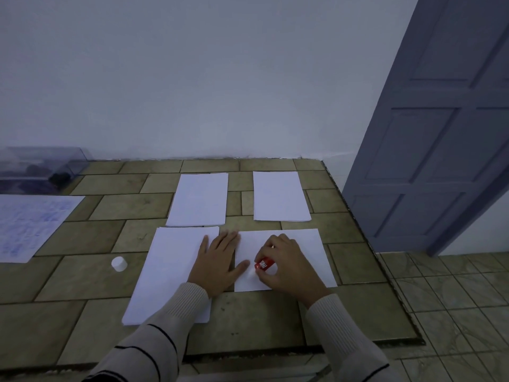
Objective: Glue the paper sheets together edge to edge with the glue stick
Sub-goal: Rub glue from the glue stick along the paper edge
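Low in the centre of the frame, the right hand curls its fingers round the red glue stick, tip down on the left edge of the right sheet. The left hand lies flat, fingers straight, partly on the left sheet. The paper looks thin and light. It will probably slide or crease, so it is better pressed flat near the edge than pinched.

Red glue stick on white sheet
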